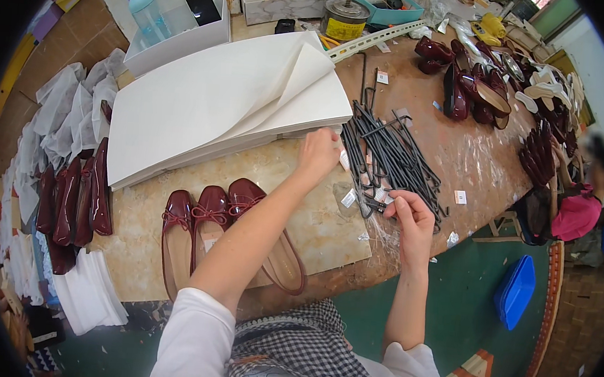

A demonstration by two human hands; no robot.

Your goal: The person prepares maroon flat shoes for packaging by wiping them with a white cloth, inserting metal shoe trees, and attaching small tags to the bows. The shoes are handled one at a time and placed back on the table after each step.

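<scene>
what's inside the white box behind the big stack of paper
The white box holds a light blue water bottle and a black phone. Its front wall hides the bottom.

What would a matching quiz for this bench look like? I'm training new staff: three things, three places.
Things:
1. left hand
2. right hand
3. dark red flats

Places:
A. at the pile of black hooks
B. on the corner of the paper stack
C. in front of the stack, under the left forearm

Pairs: 1-B, 2-A, 3-C

The marbled worktable [320,225] bears white paper sheets [217,102], burgundy shoes [202,216] and what look like black hooks [388,156]
</scene>
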